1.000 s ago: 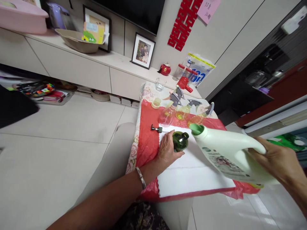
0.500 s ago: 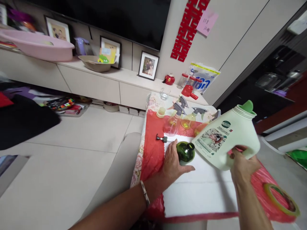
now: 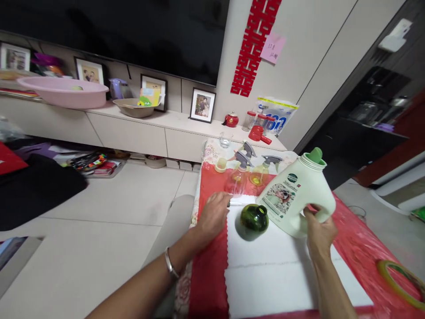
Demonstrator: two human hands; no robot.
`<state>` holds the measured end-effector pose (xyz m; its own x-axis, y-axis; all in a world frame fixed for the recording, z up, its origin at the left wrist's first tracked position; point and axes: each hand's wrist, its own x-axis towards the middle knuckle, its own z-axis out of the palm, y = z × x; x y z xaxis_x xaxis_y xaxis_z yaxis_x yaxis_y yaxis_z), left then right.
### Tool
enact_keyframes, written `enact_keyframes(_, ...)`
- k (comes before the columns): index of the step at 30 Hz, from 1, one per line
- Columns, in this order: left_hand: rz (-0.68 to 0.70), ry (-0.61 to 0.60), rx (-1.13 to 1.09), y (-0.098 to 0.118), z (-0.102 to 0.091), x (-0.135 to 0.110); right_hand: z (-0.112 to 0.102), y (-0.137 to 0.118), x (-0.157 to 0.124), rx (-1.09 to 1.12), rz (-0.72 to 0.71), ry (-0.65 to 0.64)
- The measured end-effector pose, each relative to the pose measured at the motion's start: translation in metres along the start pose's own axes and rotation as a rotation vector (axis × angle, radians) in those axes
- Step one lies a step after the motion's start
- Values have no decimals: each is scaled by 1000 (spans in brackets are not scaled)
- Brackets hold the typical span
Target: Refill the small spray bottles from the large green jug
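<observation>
My right hand (image 3: pixel 320 232) grips the handle of a pale green detergent jug (image 3: pixel 285 195), which leans to the left with its base near the white sheet. A darker green spout shows in its uncapped mouth. My left hand (image 3: pixel 214 215) is closed over the head of a lotion pump; the pump's white tube (image 3: pixel 241 203) sticks out to the right. Between my hands a round dark green bottle (image 3: pixel 254 221) stands on the white sheet (image 3: pixel 262 252), its mouth uncovered. Behind it are clear spray bottles (image 3: pixel 237 181) with grey trigger heads and a pale cup-shaped cap (image 3: pixel 221 165).
Red plastic (image 3: pixel 209 288) covers the table under the sheet. A roll of tape (image 3: pixel 400 281) lies at the right edge. A glass cup (image 3: pixel 225 141) stands at the back. Beyond, a low cabinet holds a red ladle-like scoop (image 3: pixel 257 134), jars and a pink basin (image 3: pixel 66 95).
My left hand has left the green bottle, moved left and closed over the pump head. The jug has shifted a little left in my right hand. The camera view has tilted slightly.
</observation>
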<state>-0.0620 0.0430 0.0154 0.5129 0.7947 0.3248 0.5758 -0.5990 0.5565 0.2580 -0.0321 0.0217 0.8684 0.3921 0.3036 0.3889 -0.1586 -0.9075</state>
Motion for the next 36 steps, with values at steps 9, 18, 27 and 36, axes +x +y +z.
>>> enact_keyframes(9, 32, -91, 384, -19, -8, 11, -68, -3, -80, -52, -63, -6)
enact_keyframes(18, -351, 237, -686, 0, -49, -47, -74, -17, -168, -133, -641, -164)
enact_keyframes(27, -606, -296, -1591, 92, -44, -89, -48, -73, -209, -117, -1140, -244)
enact_keyframes(36, -633, -339, -1579, 107, -34, -94, -73, -68, -194, -166, -1036, -410)
